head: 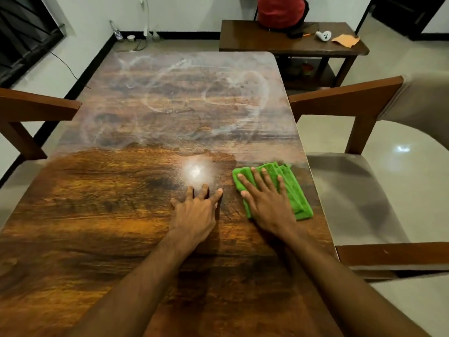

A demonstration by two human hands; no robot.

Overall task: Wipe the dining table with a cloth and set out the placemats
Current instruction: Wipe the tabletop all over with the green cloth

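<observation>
Green cloth [297,193] (partly hidden) beneath right hand [267,203], fingers flat; left hand [194,212] splayed on table [109,190].

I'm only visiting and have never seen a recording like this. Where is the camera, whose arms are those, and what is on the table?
There is no machine here. A person wears a wide-angle camera on the head, so the single picture looks forward and down at their own arms. The left hand rests with straight fingers on the bare wooden table. The right hand lies flat on a folded green cloth and presses it to the table near the right edge. Neither hand grips anything. The near half of the table looks dark and clean, while the far half carries whitish smears, so the wiping seems only partly done. A left chair and a right chair flank the table. No placemats lie on it.
</observation>
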